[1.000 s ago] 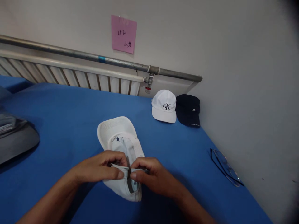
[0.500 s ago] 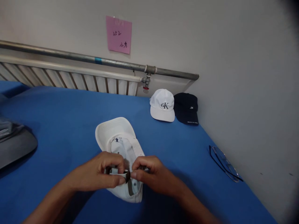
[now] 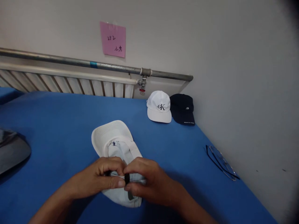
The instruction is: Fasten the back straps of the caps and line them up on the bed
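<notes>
Fingers of the left hand [image 3: 100,177] pinch the narrow back strap [image 3: 137,178] of a pale cap against the thumb, and those of the right hand [image 3: 151,182] close on the same strap from the other side, the two sets of fingertips nearly meeting. Behind everything rises a pale wall [image 3: 233,62], with the blue-covered table [image 3: 70,124] set against it. A ribbed white radiator [image 3: 84,86] runs along the table's far edge, and above it goes a metal pipe [image 3: 70,60] marked with a blue band. The pale cap [image 3: 120,149] sits mid-table, well in from the right edge, its hollow turned up and its brim pointing toward the far edge. Over on the table's left part is a dark grey cap [image 3: 16,152], partly cut off. At the far right corner, a white cap [image 3: 159,107] with black lettering touches a navy cap [image 3: 182,109]. A pink note [image 3: 113,39] is taped above the pipe. Glasses [image 3: 221,165] lie along the right edge. Smallest are a red valve handle [image 3: 142,90] and, between the fingertips, a dark loop [image 3: 127,179] around the strap.
</notes>
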The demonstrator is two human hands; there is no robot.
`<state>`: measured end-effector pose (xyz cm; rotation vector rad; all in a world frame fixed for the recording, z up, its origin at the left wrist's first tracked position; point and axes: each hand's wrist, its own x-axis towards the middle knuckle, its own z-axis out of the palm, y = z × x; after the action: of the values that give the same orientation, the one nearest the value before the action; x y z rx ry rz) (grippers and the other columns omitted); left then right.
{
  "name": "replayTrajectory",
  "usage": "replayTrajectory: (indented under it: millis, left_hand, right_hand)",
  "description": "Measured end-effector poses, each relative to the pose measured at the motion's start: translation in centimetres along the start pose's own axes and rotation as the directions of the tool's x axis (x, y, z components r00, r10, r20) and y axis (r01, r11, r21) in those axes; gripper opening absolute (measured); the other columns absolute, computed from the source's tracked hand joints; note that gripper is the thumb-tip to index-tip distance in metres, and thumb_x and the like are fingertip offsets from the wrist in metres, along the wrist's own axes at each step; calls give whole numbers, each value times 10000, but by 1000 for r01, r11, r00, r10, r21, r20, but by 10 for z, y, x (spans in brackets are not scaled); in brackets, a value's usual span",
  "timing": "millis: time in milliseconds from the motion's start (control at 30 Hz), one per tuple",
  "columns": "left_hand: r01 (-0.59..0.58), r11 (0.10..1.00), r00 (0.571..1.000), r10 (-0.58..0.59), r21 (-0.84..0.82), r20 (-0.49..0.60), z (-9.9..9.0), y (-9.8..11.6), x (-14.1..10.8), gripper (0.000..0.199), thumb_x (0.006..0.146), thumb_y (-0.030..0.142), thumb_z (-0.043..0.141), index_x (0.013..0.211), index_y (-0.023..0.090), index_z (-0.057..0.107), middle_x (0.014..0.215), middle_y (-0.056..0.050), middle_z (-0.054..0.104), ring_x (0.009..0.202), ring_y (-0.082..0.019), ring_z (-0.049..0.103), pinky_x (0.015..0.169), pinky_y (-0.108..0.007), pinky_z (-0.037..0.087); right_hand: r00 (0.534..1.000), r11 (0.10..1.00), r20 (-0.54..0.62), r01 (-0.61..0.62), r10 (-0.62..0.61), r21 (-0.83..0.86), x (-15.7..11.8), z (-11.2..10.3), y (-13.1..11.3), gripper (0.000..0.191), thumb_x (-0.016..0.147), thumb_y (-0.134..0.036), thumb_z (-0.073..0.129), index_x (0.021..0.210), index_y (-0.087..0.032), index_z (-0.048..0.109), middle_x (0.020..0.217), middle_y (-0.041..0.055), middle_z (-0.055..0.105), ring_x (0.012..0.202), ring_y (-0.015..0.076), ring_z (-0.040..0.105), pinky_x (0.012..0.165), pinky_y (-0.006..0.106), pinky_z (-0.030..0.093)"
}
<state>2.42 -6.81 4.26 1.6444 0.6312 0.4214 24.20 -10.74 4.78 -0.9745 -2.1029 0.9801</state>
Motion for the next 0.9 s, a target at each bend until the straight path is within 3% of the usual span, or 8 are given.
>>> replayTrajectory:
  millis: [300,433,900]
  left_hand:
    - [73,996,997,-72,-50,19,1,-3,2,248,846,377,640,719,175,571,688,36,508,665,-115,423,609,-238,330]
    - [103,987,995,-102,-121,21,2,-2,2,238,837,367,651,715,175,586,678,36,521,668,-117,430,622,-241,337]
    - [117,973,993,-115,-201,22,2,-3,2,236,828,355,666,697,171,596,689,40,522,688,-115,429,656,-248,338]
  right_hand:
    - [992,969,2,121,-123,-216,0,11,5,186,802,-182,622,984,-197,586,909,46,676,821,161,617,770,290,477]
    - [995,977,0,98,-100,-191,-2,12,5,151,791,-179,605,939,-198,583,874,40,658,769,150,603,700,258,478]
    - [1000,995,-31,-3,0,-95,0,10,4,217,720,-122,691,907,-189,603,864,12,666,740,125,604,687,232,459]
